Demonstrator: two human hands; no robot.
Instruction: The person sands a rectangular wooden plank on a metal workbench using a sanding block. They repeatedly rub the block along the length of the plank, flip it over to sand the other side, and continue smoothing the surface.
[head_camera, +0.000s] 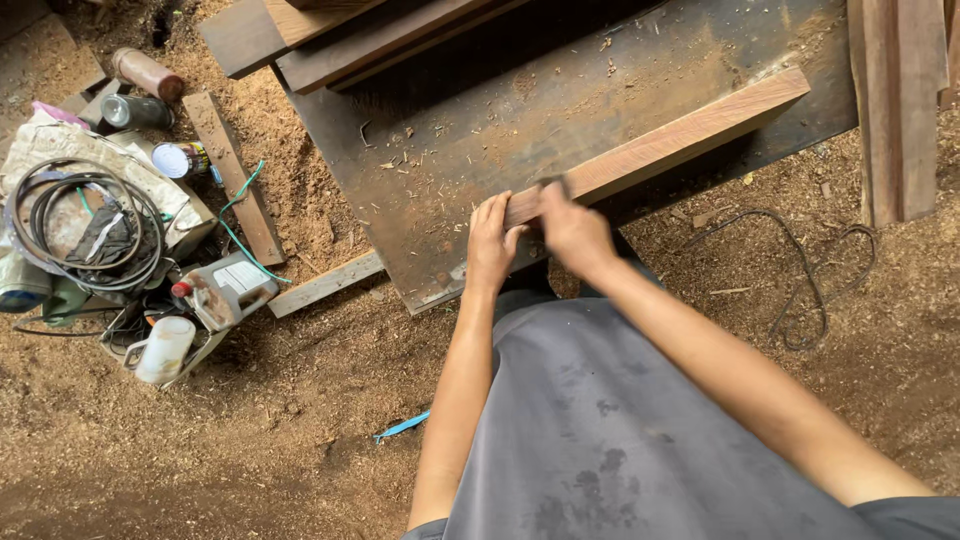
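A long reddish-brown wooden plank lies slantwise on a dark, dusty work surface, its near end toward me. My left hand wraps around that near end with the fingers curled over the top. Beside it, my right hand rests closed on the plank's top edge, pressing a small dark object against the wood; the object is too blurred to identify. Both forearms reach forward from my grey shirt.
Sawdust covers the ground. At left lie coiled black cable, several cans, a white jug and a small plastic container. More planks are stacked at top and right. A loose cord lies right.
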